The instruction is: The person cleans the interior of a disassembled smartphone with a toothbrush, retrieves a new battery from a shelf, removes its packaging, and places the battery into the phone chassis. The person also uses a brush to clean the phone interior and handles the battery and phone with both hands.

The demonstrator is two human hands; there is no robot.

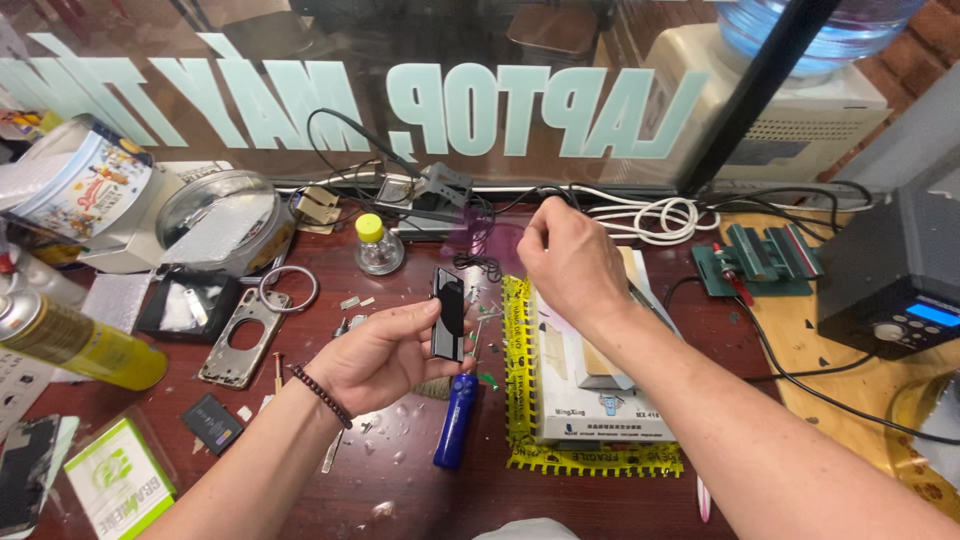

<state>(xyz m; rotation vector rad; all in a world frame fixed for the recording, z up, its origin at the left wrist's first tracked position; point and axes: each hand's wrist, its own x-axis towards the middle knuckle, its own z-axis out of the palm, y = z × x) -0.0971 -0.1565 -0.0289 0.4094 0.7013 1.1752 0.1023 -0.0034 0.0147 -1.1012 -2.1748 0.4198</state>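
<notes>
Over the dark red counter I've got my left hand up with a small black phone-shaped part pinched upright between thumb and fingers, so that grip is clamped on the part, screen-side edge facing me. My right hand is raised just to the right of it and a bit further back, fingers curled into a loose fist; from this angle I honestly can't tell if it's pinching something tiny or just closed on nothing. Right under the black part lies a blue-handled screwdriver, pointing away from me. Just beside that, under my right wrist, sits a white box wrapped in yellow tape. Off to the left there's a bare metal phone frame lying flat, a metal ring just past it, and a yellow spray can on its side near the edge. Small clear bottle with a yellow cap stands behind, and a green clamp jig sits well apart on the right.
</notes>
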